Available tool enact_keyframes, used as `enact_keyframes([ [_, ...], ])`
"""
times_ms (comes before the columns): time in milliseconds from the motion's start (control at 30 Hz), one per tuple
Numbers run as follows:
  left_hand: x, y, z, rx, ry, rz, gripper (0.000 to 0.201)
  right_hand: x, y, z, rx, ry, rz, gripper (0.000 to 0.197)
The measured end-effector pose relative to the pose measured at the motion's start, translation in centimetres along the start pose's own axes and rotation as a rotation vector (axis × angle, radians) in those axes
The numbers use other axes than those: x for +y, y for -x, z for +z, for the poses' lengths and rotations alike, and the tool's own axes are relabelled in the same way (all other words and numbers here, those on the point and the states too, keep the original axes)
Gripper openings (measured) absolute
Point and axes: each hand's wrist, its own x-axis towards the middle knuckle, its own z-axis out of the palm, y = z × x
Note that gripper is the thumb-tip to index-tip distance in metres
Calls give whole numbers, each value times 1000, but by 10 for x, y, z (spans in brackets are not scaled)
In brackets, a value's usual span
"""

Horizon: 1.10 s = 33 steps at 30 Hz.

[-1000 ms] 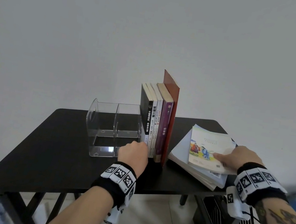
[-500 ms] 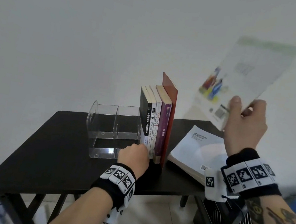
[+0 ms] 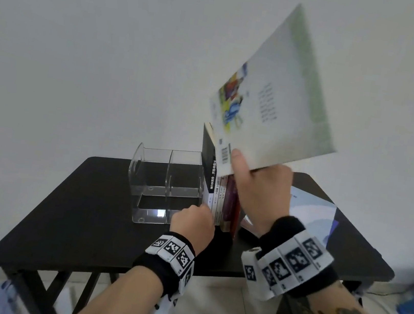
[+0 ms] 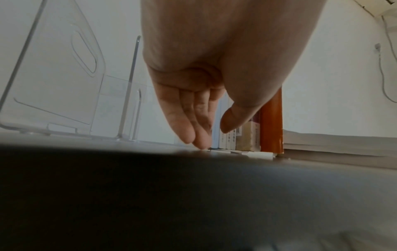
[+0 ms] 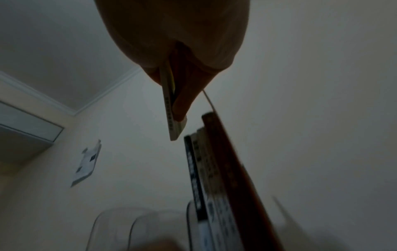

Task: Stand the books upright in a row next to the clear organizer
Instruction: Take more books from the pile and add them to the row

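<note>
While left hand rests relaxed at the foot of the standing row beside the clear organizer, holding nothing, right hand pinches the picture book by a corner, tilted in the air above the row. Risks: thin book may flop or slip from the corner pinch; its edge may clip the tall red book and topple the row rightwards onto the flat stack. Dark worktop, plain white wall, pale floor.
</note>
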Motion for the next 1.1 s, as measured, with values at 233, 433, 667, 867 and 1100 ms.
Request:
enact_keyframes([
  [233,-1,3,1,21,36,22,21,-1,9,20,-8,-31,-67,34],
  [433,-2,1,3,11,45,8,23,13,6,37,-164,208,-46,52],
  [667,-6,7,-1,-44,8,63,17,27,25,56,-346,450,-11,18],
  [867,-16,9,-7,1,144,23,14,31,26,64,-456,531,137,30],
  [1100,-22,2,-2,171,519,-40,26,43,35,66,-579,525,293,52],
])
